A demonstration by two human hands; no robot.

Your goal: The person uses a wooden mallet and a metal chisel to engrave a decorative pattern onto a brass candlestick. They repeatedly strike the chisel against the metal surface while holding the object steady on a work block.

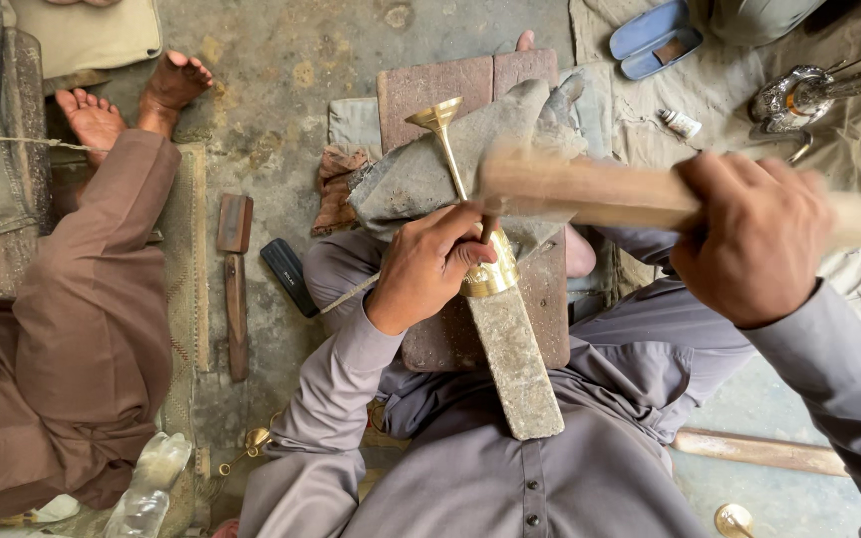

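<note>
Left hand: the left hand (pixel 423 267) is curled tight around the wide lower end of a brass trumpet-shaped piece (pixel 470 214), fingers wrapped over it and pinning it to the slab beneath.
Right hand: the right hand (pixel 749 237) is fisted around the handle of a wooden mallet (pixel 590 189); the mallet's head is blurred and lies just right of the left hand's fingers.
Brass piece: its thin stem runs up and left from the left hand, ending in a small flared cup (pixel 436 115) beyond the fingertips.
Support: a long grey stone bar (pixel 515 364) slants from under the left hand down toward the lap, over a reddish block (pixel 440 339).
Padding: a grey cloth bundle (pixel 421 174) lies behind the stem, above the left hand.
Left of the hands: a dark flat tool (pixel 289 276) and a wooden-handled tool (pixel 236 289) lie on the floor; further left sits another person in brown clothes (pixel 92 329), bare feet (pixel 132 100) out.
Beyond the right hand: a blue case (pixel 655 40) and a small tube (pixel 682 124) lie on cloth.
</note>
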